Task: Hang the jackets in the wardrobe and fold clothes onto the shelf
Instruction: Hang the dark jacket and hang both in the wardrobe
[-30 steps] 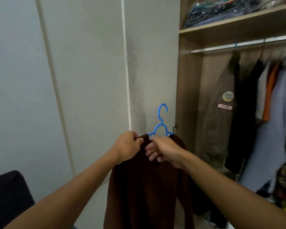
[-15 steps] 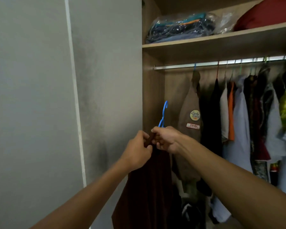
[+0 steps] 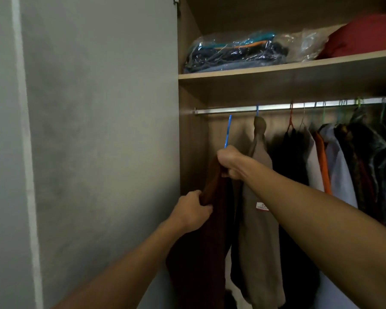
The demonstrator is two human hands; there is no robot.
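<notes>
Brown jacket (image 3: 201, 253) on blue hanger (image 3: 227, 130), gripped at the neck by closed right hand (image 3: 230, 162) and at the shoulder by closed left hand (image 3: 193, 210), just below the rail (image 3: 276, 107); hanging underway, hook needing lifting over.

Your wardrobe's upper shelf (image 3: 276, 70) runs level above the rail (image 3: 321, 105). On it, at the left end: a clear plastic bag of folded dark clothes (image 3: 236, 54), orange and teal strips showing through. Just beside that, a crumpled, see-through plastic bag (image 3: 305, 44). At the right, a red, cushion-like bundle (image 3: 363, 35), touching the crumpled bag. Hangers with garments hook over the rail.
</notes>
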